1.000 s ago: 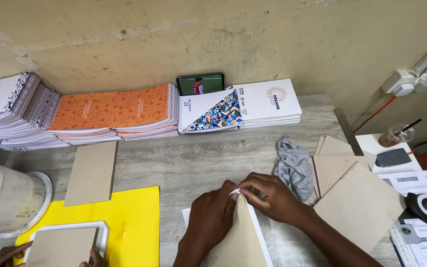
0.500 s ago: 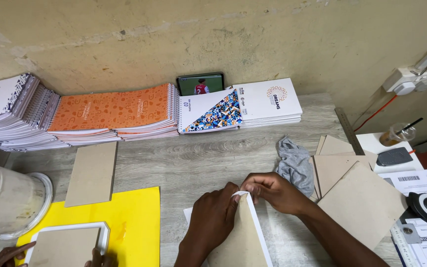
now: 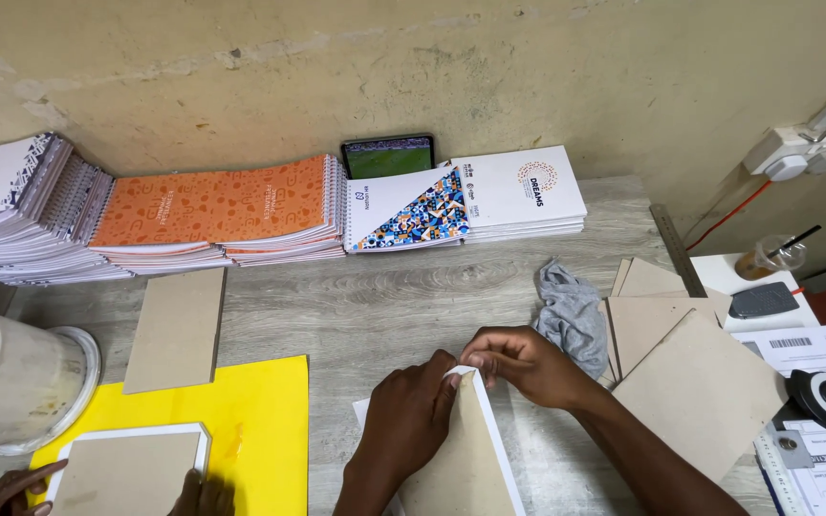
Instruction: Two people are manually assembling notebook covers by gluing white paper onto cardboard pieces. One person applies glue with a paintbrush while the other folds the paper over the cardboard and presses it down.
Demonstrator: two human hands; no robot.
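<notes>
Folding: both hands work the top corner of a brown board wrapped in white paper (image 3: 475, 449), which lies at the near edge of the tabletop (image 3: 384, 306), about mid-width.
Left hand: the left hand (image 3: 408, 420) lies flat on the board, fingertips pressed to the white paper edge at the corner.
Right hand: the right hand (image 3: 528, 363) pinches the folded white corner between thumb and fingers.
Right of the hands: a grey cloth (image 3: 571, 315) lies just beside the right hand, then loose brown boards (image 3: 690, 373) toward the right edge.
Far edge: stacks of spiral notebooks (image 3: 212, 210) and a phone (image 3: 387, 156) stand against the wall.
Near left corner: another person's hands (image 3: 11, 487) hold a second board (image 3: 131, 468) on a yellow sheet (image 3: 260, 420), beside a white bucket (image 3: 7, 382).
</notes>
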